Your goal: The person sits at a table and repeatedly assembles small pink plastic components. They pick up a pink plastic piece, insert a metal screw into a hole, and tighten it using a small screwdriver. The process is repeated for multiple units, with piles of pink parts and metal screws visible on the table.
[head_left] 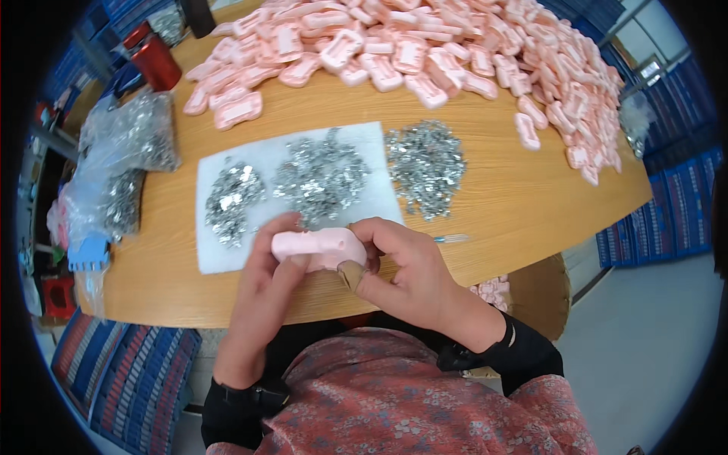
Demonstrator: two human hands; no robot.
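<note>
Both my hands hold a pale pink, rounded plastic casing above the near edge of a white foam sheet. My left hand grips its left end, thumb along the near side. Around the right end close the fingers of my right hand, whose thumb wears a brown wrap. Just beyond the casing, small shiny metal pieces lie in two heaps on the sheet, a left heap and a wider middle heap. A third heap lies on the bare wood to the right.
A large mound of similar pink casings covers the far side of the wooden table. Plastic bags of metal pieces and a red bottle stand left. A thin blue-tipped tool lies right of my hands. Below sits a cardboard box.
</note>
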